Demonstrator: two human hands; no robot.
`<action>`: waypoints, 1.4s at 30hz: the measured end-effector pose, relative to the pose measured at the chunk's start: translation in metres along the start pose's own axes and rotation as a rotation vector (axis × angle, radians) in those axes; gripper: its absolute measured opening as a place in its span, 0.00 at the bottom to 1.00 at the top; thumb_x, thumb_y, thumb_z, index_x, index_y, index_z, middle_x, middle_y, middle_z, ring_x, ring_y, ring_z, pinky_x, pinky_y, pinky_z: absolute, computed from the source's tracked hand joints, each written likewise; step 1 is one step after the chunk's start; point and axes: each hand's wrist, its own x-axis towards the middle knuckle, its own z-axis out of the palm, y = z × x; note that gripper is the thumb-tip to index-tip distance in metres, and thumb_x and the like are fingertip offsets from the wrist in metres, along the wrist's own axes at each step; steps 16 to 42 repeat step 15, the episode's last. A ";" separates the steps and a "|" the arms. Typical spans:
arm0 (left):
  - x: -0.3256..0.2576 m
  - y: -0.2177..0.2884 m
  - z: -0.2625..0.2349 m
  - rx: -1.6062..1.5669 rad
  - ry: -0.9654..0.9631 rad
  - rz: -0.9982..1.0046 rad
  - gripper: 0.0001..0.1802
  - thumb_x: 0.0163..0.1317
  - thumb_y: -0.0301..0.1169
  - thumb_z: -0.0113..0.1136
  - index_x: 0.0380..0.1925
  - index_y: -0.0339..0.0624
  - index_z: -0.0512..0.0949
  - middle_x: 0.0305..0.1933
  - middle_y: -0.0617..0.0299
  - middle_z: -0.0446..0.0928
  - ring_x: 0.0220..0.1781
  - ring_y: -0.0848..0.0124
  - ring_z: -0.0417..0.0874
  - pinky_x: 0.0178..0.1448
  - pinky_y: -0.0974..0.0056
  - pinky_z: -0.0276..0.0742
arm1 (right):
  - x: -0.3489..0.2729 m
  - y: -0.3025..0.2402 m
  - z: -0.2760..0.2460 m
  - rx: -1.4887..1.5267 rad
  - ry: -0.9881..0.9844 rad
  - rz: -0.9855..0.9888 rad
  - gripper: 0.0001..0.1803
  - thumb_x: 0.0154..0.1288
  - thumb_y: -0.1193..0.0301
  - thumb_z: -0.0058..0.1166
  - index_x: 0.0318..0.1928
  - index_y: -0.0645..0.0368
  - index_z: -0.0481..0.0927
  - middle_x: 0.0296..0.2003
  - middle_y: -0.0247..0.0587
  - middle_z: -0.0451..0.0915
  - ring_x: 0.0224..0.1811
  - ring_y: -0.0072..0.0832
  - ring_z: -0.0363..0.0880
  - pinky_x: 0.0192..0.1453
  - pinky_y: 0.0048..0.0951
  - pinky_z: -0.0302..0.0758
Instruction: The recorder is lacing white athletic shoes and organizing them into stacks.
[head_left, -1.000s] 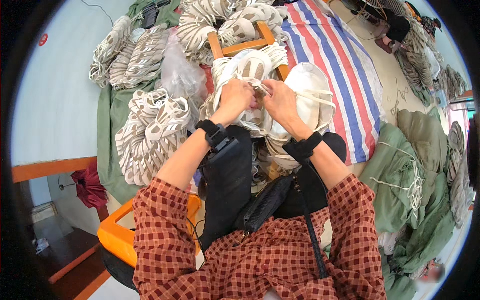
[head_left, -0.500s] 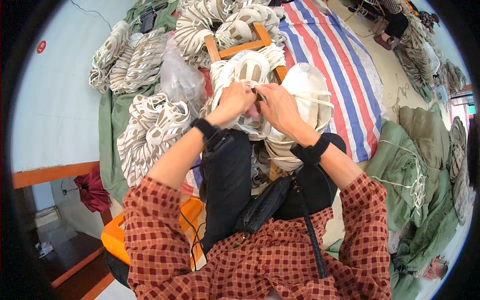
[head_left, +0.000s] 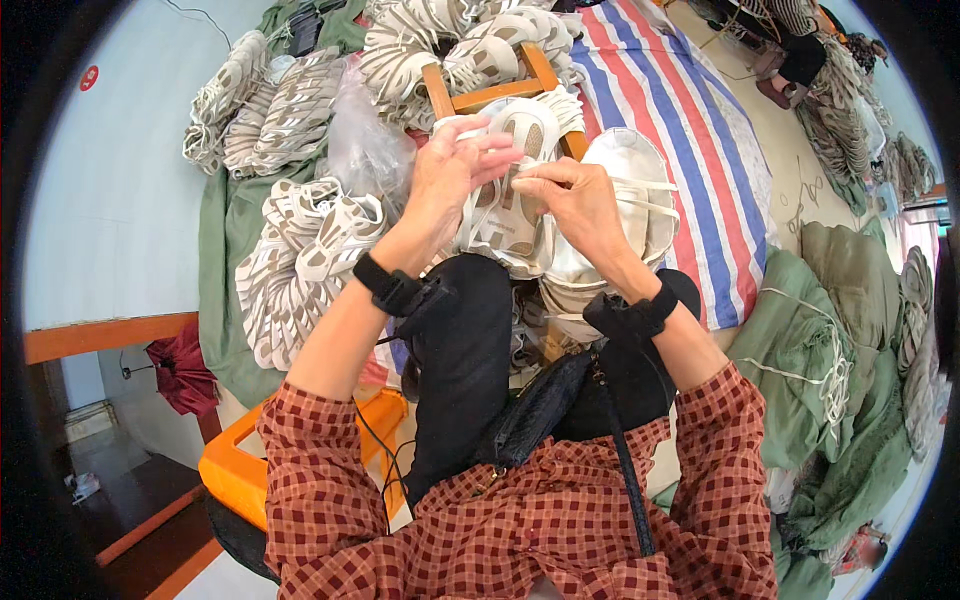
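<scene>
a seated person in a red checked shirt (head_left: 520, 530) works over the lap on a cream and tan strappy shoe upper (head_left: 505, 195); the left hand (head_left: 445, 175) steadies its upper edge, fingers spread and lightly curled against it, seemingly to keep the piece flat and facing up; the right hand (head_left: 575, 200) has thumb and forefinger pinched together at the middle of the same piece, apparently gripping a strap or thread, though what exactly sits between the fingertips is too small to tell; stacks of matching uppers (head_left: 300, 260) lie within reach on a green cloth (head_left: 225, 230), likely so pieces can be taken without rising; more fill a wooden frame (head_left: 490, 90) ahead, beside a crumpled clear plastic bag (head_left: 365, 150); a red, white and blue striped sheet (head_left: 680, 130) covers the floor to the right; green sacks (head_left: 810, 340) crowd the near right; an orange crate (head_left: 240, 470) sits at the left knee; a pale blue wall (head_left: 110, 190) closes the left side.
</scene>
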 end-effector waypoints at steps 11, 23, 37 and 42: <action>0.016 -0.020 0.029 -0.439 0.020 -0.208 0.30 0.69 0.42 0.36 0.65 0.35 0.49 0.65 0.44 0.59 0.66 0.58 0.61 0.68 0.58 0.56 | 0.017 0.014 0.017 0.288 -0.003 0.315 0.10 0.52 0.68 0.62 0.24 0.63 0.82 0.18 0.36 0.78 0.18 0.20 0.75 0.23 0.21 0.70; 0.016 -0.026 0.019 -0.381 -0.038 -0.207 0.34 0.68 0.48 0.36 0.67 0.39 0.46 0.66 0.46 0.58 0.68 0.58 0.58 0.71 0.54 0.49 | 0.020 0.020 0.024 -0.111 -0.007 0.073 0.09 0.54 0.65 0.58 0.24 0.55 0.84 0.22 0.42 0.82 0.21 0.35 0.81 0.27 0.32 0.74; 0.016 -0.026 0.019 -0.381 -0.038 -0.207 0.34 0.68 0.48 0.36 0.67 0.39 0.46 0.66 0.46 0.58 0.68 0.58 0.58 0.71 0.54 0.49 | 0.020 0.020 0.024 -0.111 -0.007 0.073 0.09 0.54 0.65 0.58 0.24 0.55 0.84 0.22 0.42 0.82 0.21 0.35 0.81 0.27 0.32 0.74; 0.016 -0.026 0.019 -0.381 -0.038 -0.207 0.34 0.68 0.48 0.36 0.67 0.39 0.46 0.66 0.46 0.58 0.68 0.58 0.58 0.71 0.54 0.49 | 0.020 0.020 0.024 -0.111 -0.007 0.073 0.09 0.54 0.65 0.58 0.24 0.55 0.84 0.22 0.42 0.82 0.21 0.35 0.81 0.27 0.32 0.74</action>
